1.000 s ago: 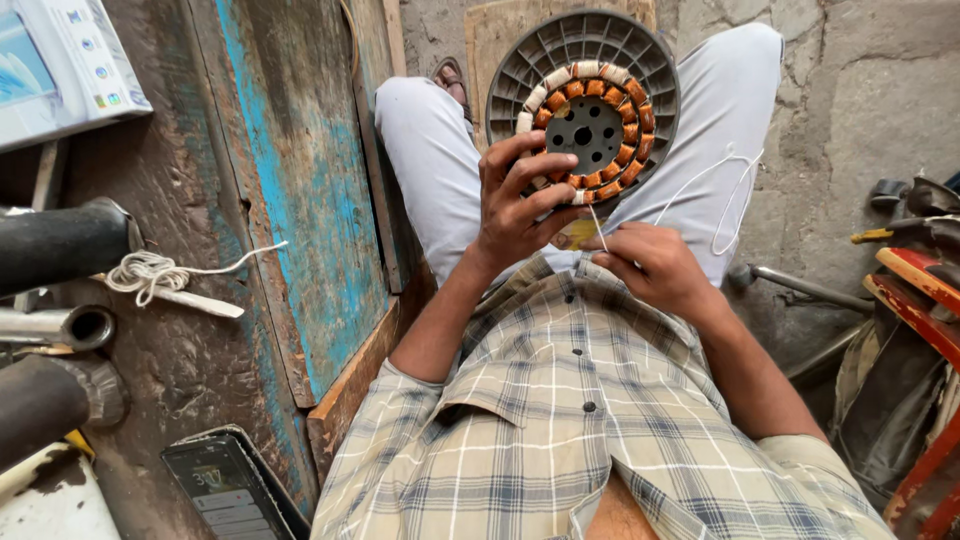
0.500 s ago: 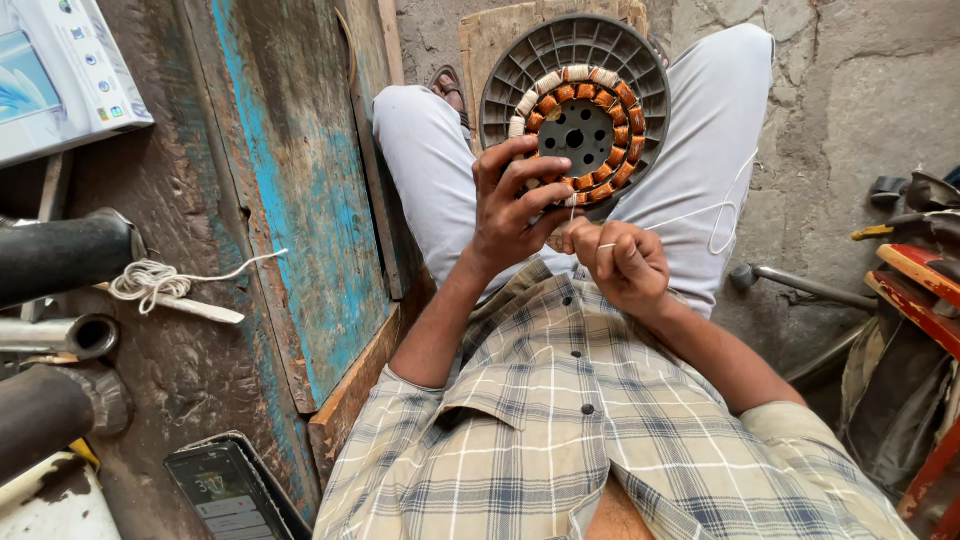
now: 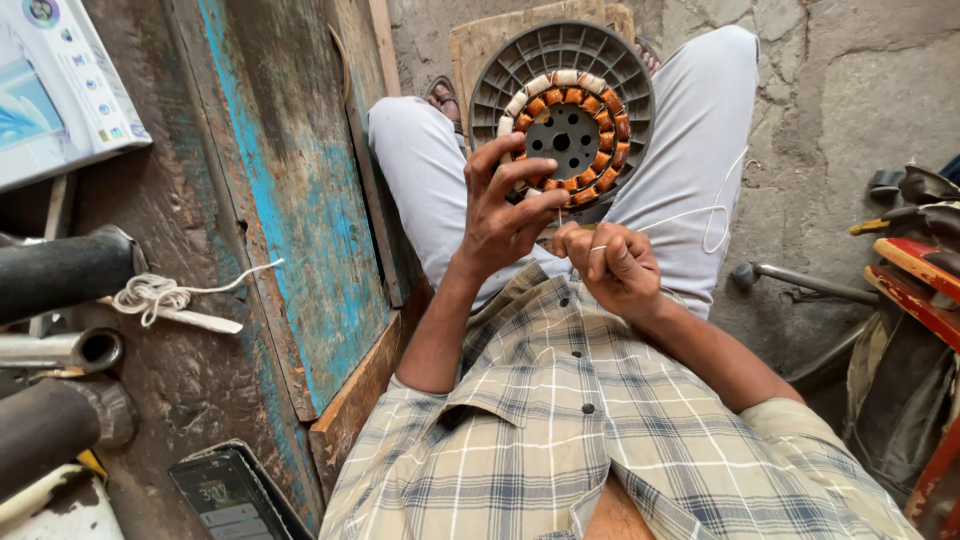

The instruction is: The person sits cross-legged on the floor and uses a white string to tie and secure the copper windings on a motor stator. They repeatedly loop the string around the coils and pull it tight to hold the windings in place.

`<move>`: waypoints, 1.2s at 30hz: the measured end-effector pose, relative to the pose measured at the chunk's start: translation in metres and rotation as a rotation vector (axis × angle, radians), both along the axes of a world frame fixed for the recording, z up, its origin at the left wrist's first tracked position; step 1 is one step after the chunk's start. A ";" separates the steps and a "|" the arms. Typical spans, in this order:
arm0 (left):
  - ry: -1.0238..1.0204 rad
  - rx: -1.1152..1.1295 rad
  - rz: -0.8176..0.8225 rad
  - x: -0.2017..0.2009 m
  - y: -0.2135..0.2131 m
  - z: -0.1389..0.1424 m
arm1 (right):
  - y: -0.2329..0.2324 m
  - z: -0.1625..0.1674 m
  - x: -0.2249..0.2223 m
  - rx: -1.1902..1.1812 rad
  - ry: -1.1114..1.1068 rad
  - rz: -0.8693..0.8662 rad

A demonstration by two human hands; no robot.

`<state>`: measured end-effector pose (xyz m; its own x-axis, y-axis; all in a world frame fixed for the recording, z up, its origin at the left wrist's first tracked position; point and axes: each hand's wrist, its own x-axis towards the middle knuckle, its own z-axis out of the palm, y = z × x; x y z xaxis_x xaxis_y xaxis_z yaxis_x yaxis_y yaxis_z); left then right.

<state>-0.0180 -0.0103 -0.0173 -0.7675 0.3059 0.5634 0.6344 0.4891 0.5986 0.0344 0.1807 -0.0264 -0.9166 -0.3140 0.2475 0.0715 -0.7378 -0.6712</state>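
Ribbed grey plastic stator disc (image 3: 562, 100), copper-wound, gripped by left hand (image 3: 505, 210); right hand (image 3: 610, 265) pinches white thread (image 3: 700, 215).

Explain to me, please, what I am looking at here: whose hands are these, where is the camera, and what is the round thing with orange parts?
The camera sits on a person's head and looks down, so you see their own checked shirt, pale trousers and two bare hands. The round thing is a grey plastic disc carrying a ring of copper-coloured wire coils; it leans between the knees. The left hand grips its lower edge with spread fingers. The right hand is closed, pinching a thin white thread that loops over the trouser leg. A worn blue wooden board stands to the left, with a knotted white cord beside it.
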 end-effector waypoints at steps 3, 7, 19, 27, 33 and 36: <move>0.046 0.008 -0.011 -0.005 0.002 -0.002 | 0.008 0.001 -0.008 -0.001 -0.005 0.053; 0.086 -0.019 -0.042 -0.011 0.002 -0.002 | 0.020 0.000 -0.017 0.130 0.083 0.070; 0.068 -0.023 -0.054 -0.009 0.001 -0.006 | 0.011 -0.001 -0.005 0.146 0.140 0.044; 0.070 0.019 -0.070 -0.012 0.002 -0.008 | 0.000 0.012 -0.009 0.245 0.230 0.015; 0.085 -0.024 -0.078 -0.022 0.000 -0.004 | 0.006 0.056 -0.022 0.775 0.675 -0.264; 0.084 -0.041 -0.065 -0.021 0.001 -0.002 | 0.023 0.080 -0.024 1.145 0.905 -0.435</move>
<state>-0.0387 -0.0088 -0.0192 -0.6960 0.3778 0.6106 0.7126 0.4681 0.5226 0.0099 0.2035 0.0540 -0.6642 -0.4747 0.5774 -0.7435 0.3395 -0.5762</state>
